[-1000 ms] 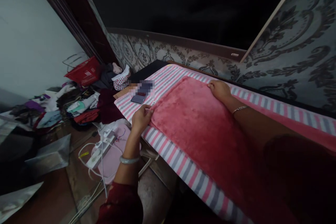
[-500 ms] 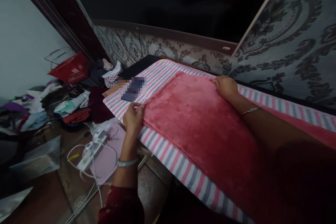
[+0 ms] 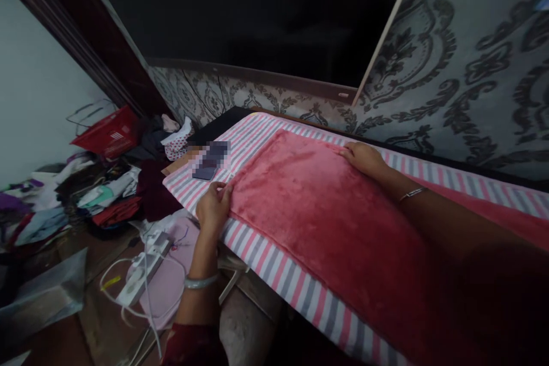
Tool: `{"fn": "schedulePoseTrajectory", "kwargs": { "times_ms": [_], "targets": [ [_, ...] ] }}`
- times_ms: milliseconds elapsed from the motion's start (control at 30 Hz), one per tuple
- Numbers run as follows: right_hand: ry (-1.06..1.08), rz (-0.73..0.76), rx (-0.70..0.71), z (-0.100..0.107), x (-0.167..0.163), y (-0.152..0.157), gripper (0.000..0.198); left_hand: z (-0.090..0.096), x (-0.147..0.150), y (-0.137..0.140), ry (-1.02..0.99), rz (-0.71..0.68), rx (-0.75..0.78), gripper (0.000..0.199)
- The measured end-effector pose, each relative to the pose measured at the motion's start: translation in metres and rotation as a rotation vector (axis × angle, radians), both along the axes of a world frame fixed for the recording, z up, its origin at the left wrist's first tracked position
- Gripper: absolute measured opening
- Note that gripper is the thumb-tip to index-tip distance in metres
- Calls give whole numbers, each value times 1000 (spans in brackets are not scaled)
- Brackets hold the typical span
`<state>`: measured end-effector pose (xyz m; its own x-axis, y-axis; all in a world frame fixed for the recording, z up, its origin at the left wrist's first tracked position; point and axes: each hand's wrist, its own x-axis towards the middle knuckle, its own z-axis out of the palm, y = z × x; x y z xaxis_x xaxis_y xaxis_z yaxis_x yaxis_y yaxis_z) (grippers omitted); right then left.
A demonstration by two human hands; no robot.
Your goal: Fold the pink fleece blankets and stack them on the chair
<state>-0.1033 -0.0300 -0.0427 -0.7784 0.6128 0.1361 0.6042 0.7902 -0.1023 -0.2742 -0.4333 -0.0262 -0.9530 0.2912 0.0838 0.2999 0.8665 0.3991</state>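
A fuzzy red plush fabric piece (image 3: 309,200) lies spread over a striped ironing board (image 3: 266,251) in pink, grey and white. My left hand (image 3: 213,206) pinches its near left corner between thumb and fingers. At the far edge my right hand (image 3: 364,157) grips the fabric, with fingertips closed on the rim. Shadow darkens the lower right part of the fabric. Just beyond my left hand, a phone (image 3: 205,171), partly pixelated, rests on the board.
A power strip (image 3: 146,269) with white cables sits on a pink surface at the lower left. Piled clothes (image 3: 107,194) and a red basket (image 3: 109,132) stand farther left. Behind the board is a patterned wall (image 3: 429,63) with a large dark screen (image 3: 240,11).
The view has shifted slightly, so the board and fabric appear lower and a little left. Both hands keep hold of the fabric, which lies almost the same.
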Motion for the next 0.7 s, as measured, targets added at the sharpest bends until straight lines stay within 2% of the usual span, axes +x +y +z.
{"fn": "schedulePoseTrajectory", "kwargs": {
  "times_ms": [133, 267, 400, 700],
  "targets": [
    [-4, -49, -78, 3, 27, 6, 37, 12, -12, 1, -35, -155, -132, 49],
    [18, -45, -169, 3, 50, 12, 40, 23, -33, 17, -62, -285, -111, 58],
    [30, -32, -203, -2, 68, 19, 44, 31, -54, 50, -104, -394, -102, 61],
    [33, -12, -231, -2, 123, 36, 50, 44, -82, 133, -203, -396, -48, 50]
  ]
}}
